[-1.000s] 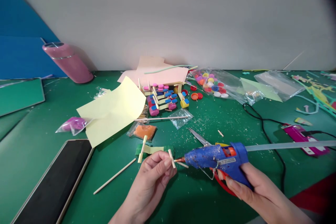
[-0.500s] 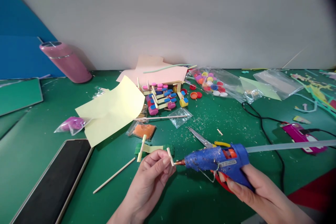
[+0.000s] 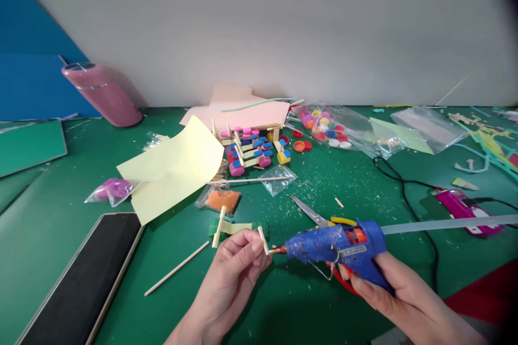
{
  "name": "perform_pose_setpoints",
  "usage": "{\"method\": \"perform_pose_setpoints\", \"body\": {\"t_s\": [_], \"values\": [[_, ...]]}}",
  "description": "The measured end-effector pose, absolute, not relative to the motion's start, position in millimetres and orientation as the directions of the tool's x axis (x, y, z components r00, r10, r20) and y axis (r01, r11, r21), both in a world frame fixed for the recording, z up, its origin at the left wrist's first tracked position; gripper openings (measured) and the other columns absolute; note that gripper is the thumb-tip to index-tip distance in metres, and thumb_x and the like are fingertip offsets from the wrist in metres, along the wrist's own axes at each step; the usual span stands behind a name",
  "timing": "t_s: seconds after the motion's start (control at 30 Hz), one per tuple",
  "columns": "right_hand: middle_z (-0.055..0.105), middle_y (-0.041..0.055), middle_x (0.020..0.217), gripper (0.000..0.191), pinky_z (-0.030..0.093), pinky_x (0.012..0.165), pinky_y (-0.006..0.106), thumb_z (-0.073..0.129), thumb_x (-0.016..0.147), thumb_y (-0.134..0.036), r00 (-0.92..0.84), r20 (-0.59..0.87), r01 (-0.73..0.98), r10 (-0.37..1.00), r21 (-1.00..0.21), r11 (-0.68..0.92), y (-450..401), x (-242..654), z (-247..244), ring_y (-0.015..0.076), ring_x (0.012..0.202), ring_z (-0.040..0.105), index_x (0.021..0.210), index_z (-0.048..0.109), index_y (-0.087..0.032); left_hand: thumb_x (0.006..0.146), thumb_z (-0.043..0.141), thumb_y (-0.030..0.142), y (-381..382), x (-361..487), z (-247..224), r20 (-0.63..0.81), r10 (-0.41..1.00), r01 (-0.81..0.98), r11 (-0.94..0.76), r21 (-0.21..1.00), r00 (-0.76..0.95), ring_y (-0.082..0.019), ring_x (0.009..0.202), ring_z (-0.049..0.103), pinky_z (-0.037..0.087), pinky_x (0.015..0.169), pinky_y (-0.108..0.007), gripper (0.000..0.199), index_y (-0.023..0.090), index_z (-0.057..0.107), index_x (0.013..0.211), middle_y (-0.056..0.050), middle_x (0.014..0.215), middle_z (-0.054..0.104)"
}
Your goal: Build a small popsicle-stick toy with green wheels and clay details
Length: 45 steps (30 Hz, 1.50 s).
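Between thumb and fingers my left hand pinches a short pale stick, held up at a slant. My right hand is wrapped round the handle of a blue glue gun. The gun's copper-coloured nozzle points left and meets the stick's lower end, or sits right by it. A long translucent glue stick runs out of the gun's back. Behind my left hand lies a small green-wheeled model with a pale yellow crosspiece, partly hidden by my fingers. Scissors lie behind the gun, partly covered.
A wooden stick and a phone lie at left, near pale yellow paper. Several small models stand farther back beside a bag of coloured caps. A pink bottle leans at back left. A black cable crosses the right.
Almost nothing differs. The whole view has shifted very slightly, and both hands keep the stick and the glue gun in the same pose.
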State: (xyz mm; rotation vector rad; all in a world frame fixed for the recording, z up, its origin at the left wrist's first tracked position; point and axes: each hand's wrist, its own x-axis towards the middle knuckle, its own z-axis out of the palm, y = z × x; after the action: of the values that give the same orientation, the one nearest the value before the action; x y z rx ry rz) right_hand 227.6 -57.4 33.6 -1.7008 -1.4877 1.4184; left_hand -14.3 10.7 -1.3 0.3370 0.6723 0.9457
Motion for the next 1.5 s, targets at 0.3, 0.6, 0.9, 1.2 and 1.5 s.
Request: {"method": "perform_pose_setpoints", "body": {"t_s": [0.3, 0.6, 0.9, 1.2, 1.5], "values": [[0.065, 0.0047, 0.095, 0.034, 0.051, 0.077, 0.031, 0.049, 0.085, -0.044, -0.089, -0.404, 0.387, 0.911, -0.856, -0.342, -52.9, 221.7, 38.4, 0.0217, 0.088, 0.060, 0.113, 0.054, -0.025, 0.073, 0.066, 0.019, 8.8, -13.9, -3.0, -0.364, 0.834, -0.628, 0.552, 0.548, 0.416, -0.007, 0.048, 0.034, 0.028, 0.052, -0.021, 0.013, 0.014, 0.061, 0.062, 0.004, 0.049, 0.045], [0.063, 0.0038, 0.082, 0.030, 0.050, 0.064, 0.026, 0.050, 0.083, -0.048, -0.035, -0.370, 0.374, 0.929, -0.866, -0.331, -46.7, 212.5, 46.2, 0.0175, 0.072, 0.058, 0.094, 0.060, -0.022, 0.075, 0.065, 0.017, 8.7, -13.1, -1.6, -0.334, 0.829, -0.627, 0.558, 0.544, 0.448, -0.007, 0.049, 0.034, 0.026, 0.051, -0.022, 0.014, 0.015, 0.061, 0.062, 0.004, 0.049, 0.046], [0.063, 0.0041, 0.087, 0.033, 0.050, 0.069, 0.028, 0.049, 0.084, -0.044, -0.038, -0.363, 0.353, 0.931, -0.877, -0.327, -42.7, 210.8, 41.7, 0.0176, 0.073, 0.057, 0.108, 0.056, -0.023, 0.073, 0.067, 0.018, 6.9, -13.4, -3.0, -0.343, 0.826, -0.612, 0.562, 0.557, 0.447, -0.007, 0.049, 0.034, 0.026, 0.051, -0.022, 0.013, 0.014, 0.062, 0.062, 0.003, 0.049, 0.047], [0.054, 0.0004, 0.069, 0.026, 0.043, 0.056, 0.023, 0.053, 0.083, -0.043, -0.028, -0.309, 0.224, 0.951, -0.929, -0.296, -33.5, 202.8, 40.5, 0.0137, 0.062, 0.049, 0.095, 0.056, -0.021, 0.070, 0.070, 0.018, 6.2, -11.9, -2.2, -0.362, 0.812, -0.601, 0.582, 0.548, 0.457, -0.006, 0.048, 0.037, 0.025, 0.048, -0.019, 0.012, 0.014, 0.063, 0.061, 0.003, 0.048, 0.049], [0.048, -0.0038, 0.054, 0.023, 0.030, 0.044, 0.020, 0.052, 0.085, -0.038, -0.039, -0.317, -0.182, 0.948, -0.930, -0.319, -19.9, 218.9, 35.9, 0.0089, 0.047, 0.040, 0.098, 0.051, -0.019, 0.071, 0.069, 0.019, 7.3, -12.7, -3.4, -0.358, 0.820, -0.583, 0.570, 0.579, 0.447, -0.006, 0.049, 0.037, 0.026, 0.048, -0.019, 0.013, 0.014, 0.062, 0.061, 0.003, 0.048, 0.048]]}}
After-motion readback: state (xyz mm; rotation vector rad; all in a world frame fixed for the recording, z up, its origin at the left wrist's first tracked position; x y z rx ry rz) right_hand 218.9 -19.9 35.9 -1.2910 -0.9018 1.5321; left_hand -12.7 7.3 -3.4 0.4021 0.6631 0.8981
